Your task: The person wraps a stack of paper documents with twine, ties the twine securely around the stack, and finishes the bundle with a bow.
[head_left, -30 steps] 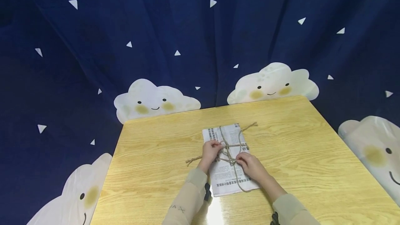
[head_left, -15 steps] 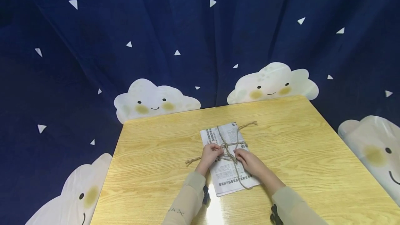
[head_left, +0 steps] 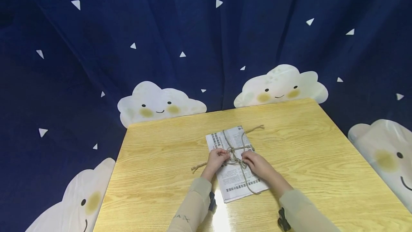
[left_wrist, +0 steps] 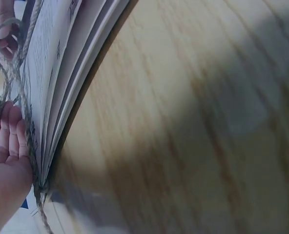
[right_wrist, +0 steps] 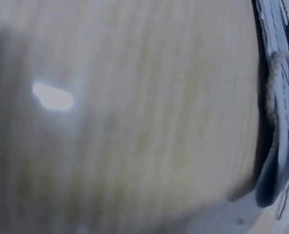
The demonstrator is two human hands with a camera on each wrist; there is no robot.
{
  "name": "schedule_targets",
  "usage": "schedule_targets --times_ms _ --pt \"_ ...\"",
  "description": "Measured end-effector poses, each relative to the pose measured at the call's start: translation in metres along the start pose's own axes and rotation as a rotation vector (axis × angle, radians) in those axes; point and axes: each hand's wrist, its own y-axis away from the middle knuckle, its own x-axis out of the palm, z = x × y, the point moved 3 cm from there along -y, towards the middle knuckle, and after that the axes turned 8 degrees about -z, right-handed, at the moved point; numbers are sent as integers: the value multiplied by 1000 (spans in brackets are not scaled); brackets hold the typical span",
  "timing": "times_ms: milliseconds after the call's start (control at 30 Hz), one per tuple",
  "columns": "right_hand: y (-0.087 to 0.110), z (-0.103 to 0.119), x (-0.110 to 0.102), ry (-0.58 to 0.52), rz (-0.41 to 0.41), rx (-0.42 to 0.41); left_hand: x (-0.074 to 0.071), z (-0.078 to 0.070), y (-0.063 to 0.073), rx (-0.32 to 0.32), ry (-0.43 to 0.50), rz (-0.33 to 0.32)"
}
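Observation:
A flat stack of folded newspapers (head_left: 233, 178) lies on the table, with brown twine (head_left: 246, 179) crossed over its top. My left hand (head_left: 215, 161) pinches the twine left of the crossing; its curled fingers (left_wrist: 8, 126) show at the lower left of the left wrist view. From the right side, my right hand (head_left: 260, 164) pinches twine just beside the knot. A twine loop (left_wrist: 18, 39) rises in front of the right fingers in the left wrist view. Only a sliver of a hand shows at the right edge of the right wrist view.
The wooden table (head_left: 154, 160) extends around the bundle. One frayed twine end (head_left: 197, 167) lies to the left, another (head_left: 255, 128) at the back right. Behind the table hangs a dark blue curtain (head_left: 199, 20) with clouds and triangles.
The newspaper stack has shifted slightly left and turned a little. My right hand has moved a bit up and left beside the knot; my left hand has shifted only slightly.

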Motion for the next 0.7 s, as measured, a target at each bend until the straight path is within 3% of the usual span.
schedule_targets --times_ms 267,567,700 --pt "11 3 -6 -5 -132 14 0 0 -1 -17 22 -13" --pt "18 1 -9 -143 -214 110 1 0 0 -32 39 -10" --pt "22 1 -9 -242 -205 142 1 -1 -1 -28 41 -13"
